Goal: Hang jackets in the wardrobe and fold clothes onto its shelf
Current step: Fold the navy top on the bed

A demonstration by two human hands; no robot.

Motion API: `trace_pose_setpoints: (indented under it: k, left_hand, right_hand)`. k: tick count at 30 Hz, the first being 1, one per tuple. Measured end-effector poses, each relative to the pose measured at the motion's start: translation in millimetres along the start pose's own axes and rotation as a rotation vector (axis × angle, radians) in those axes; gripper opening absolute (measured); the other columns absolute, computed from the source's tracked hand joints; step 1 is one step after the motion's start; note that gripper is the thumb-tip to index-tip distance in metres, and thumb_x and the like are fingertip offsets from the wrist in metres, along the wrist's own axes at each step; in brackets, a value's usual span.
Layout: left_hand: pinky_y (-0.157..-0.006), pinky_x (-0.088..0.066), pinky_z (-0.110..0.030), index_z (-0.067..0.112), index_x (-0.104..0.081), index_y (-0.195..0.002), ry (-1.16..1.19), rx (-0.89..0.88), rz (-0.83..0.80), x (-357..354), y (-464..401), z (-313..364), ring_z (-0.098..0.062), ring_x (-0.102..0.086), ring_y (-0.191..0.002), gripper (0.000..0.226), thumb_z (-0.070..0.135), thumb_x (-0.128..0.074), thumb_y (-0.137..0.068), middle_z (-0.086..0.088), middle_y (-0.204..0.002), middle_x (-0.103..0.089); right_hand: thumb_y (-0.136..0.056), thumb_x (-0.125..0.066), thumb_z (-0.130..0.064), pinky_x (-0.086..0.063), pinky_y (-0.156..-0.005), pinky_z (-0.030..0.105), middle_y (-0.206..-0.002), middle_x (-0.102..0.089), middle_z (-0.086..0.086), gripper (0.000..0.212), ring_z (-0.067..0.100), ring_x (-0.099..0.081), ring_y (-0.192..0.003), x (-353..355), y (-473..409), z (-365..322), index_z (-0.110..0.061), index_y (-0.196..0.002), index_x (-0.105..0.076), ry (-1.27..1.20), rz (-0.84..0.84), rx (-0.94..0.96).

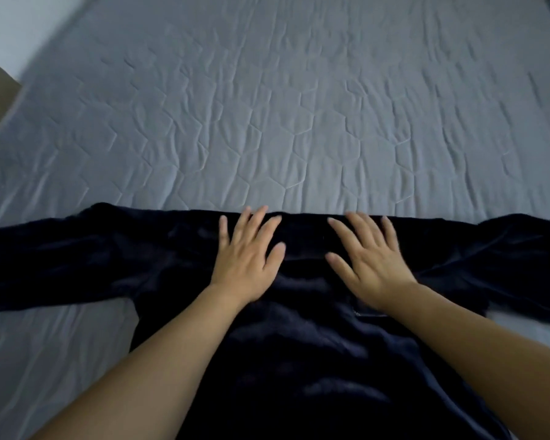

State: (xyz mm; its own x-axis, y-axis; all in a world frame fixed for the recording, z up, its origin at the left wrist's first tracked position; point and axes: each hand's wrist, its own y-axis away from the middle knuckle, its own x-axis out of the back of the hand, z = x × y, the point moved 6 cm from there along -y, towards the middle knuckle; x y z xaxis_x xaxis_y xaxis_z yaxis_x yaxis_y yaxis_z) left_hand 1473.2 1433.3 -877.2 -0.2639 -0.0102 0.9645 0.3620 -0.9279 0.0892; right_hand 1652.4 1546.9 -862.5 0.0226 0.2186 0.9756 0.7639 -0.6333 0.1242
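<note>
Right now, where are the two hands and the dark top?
left hand [246, 254], head view, back of hand
right hand [367, 260], head view, back of hand
dark top [299, 360], head view, body panel

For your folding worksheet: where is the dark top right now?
In the head view, the dark top lies flat on the grey bed, near edge, sleeves spread; left hand and right hand press its upper edge.
</note>
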Motion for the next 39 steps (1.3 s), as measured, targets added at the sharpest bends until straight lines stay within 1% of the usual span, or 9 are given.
trace_pose_setpoints:
  k: [2, 10, 13, 19, 23, 27, 31, 35, 39]
  left_hand:
    - [-0.116, 0.019, -0.048, 0.040, -0.007, -0.153, -0.071, 0.016, -0.053, -18, -13, -9, -0.013, 0.009, -0.150, 0.064, 0.059, -0.005, -0.092, 0.008, -0.164, -0.003]
    - [-0.106, 0.035, -0.042, 0.032, 0.017, -0.151, -0.307, 0.250, -0.069, -22, 7, -110, -0.016, 0.027, -0.145, 0.067, 0.062, 0.012, -0.091, 0.004, -0.162, 0.019]
    - [-0.112, 0.023, -0.049, 0.033, 0.017, -0.151, -0.177, 0.362, -0.129, -12, 20, -120, -0.019, 0.025, -0.146, 0.066, 0.062, 0.002, -0.094, 0.003, -0.161, 0.023]
    - [-0.120, 0.006, -0.046, 0.034, -0.002, -0.155, -0.007, 0.540, -0.301, 37, 106, -237, -0.020, 0.009, -0.150, 0.061, 0.054, -0.016, -0.100, 0.006, -0.164, 0.007]
    - [-0.119, -0.008, -0.048, 0.030, -0.017, -0.152, 0.260, 1.003, 0.009, 83, 180, -329, -0.031, -0.010, -0.145, 0.066, 0.050, -0.044, -0.094, -0.004, -0.160, -0.008]
    - [-0.095, -0.049, -0.039, 0.015, -0.034, -0.147, 1.334, 1.538, 0.690, 86, 241, -411, -0.027, -0.051, -0.118, 0.070, 0.029, -0.068, -0.087, -0.007, -0.141, -0.044]
    - [-0.053, -0.047, -0.022, 0.015, -0.059, -0.124, 1.814, 1.625, 0.740, 77, 245, -433, -0.013, -0.058, -0.075, 0.045, 0.034, -0.072, -0.086, -0.001, -0.105, -0.061]
    - [-0.074, -0.052, -0.030, 0.019, -0.056, -0.125, 1.843, 1.562, 0.630, 92, 227, -439, -0.017, -0.059, -0.081, 0.045, 0.045, -0.065, -0.090, -0.001, -0.102, -0.060]
    - [-0.096, -0.051, -0.044, 0.017, -0.050, -0.135, 1.803, 1.509, 0.971, 143, 217, -451, -0.028, -0.061, -0.109, 0.047, 0.045, -0.048, -0.098, -0.007, -0.128, -0.060]
  right_hand:
    - [-0.091, -0.004, -0.063, 0.014, -0.117, 0.047, -0.162, 0.002, -0.004, 0.065, 0.019, 0.009, -0.149, -28, -13, 4, -0.041, -0.152, 0.001, -0.004, -0.067, -0.078]
    - [-0.091, 0.000, -0.060, 0.017, -0.116, 0.044, -0.162, 0.012, 0.003, 0.068, 0.022, 0.018, -0.147, -56, 0, 57, -0.033, -0.152, 0.012, 0.146, -0.105, -0.307]
    - [-0.092, -0.007, -0.056, 0.012, -0.117, 0.053, -0.161, 0.017, 0.001, 0.072, 0.024, 0.020, -0.147, -48, -11, 27, -0.023, -0.153, 0.012, 0.036, -0.195, -0.466]
    - [-0.092, -0.011, -0.066, 0.011, -0.115, 0.054, -0.160, 0.020, -0.008, 0.075, 0.024, 0.021, -0.146, -48, -53, -150, -0.028, -0.152, 0.013, -0.075, -0.301, -0.214]
    - [-0.092, -0.014, -0.067, 0.011, -0.115, 0.057, -0.160, 0.022, -0.004, 0.076, 0.023, 0.020, -0.147, -74, -77, -273, -0.030, -0.152, 0.012, -0.034, -0.378, -0.069]
    - [-0.094, -0.014, -0.065, 0.013, -0.113, 0.056, -0.159, 0.022, -0.010, 0.069, 0.028, 0.021, -0.146, -103, -86, -348, -0.038, -0.150, 0.016, 0.032, -0.415, 0.054]
    - [-0.098, -0.022, -0.057, 0.008, -0.118, 0.048, -0.161, 0.017, -0.007, 0.070, 0.022, 0.014, -0.148, -119, -90, -367, -0.031, -0.152, 0.012, 0.043, -0.454, 0.086]
    - [-0.097, -0.032, -0.056, 0.005, -0.118, 0.046, -0.161, 0.015, -0.006, 0.072, 0.022, 0.012, -0.148, -109, -95, -366, -0.032, -0.153, 0.007, 0.032, -0.543, 0.087]
    - [-0.098, -0.047, -0.042, -0.011, -0.120, 0.036, -0.162, -0.006, -0.002, 0.065, 0.020, -0.009, -0.148, -79, -94, -360, -0.025, -0.153, -0.019, -0.218, -0.599, 0.060]
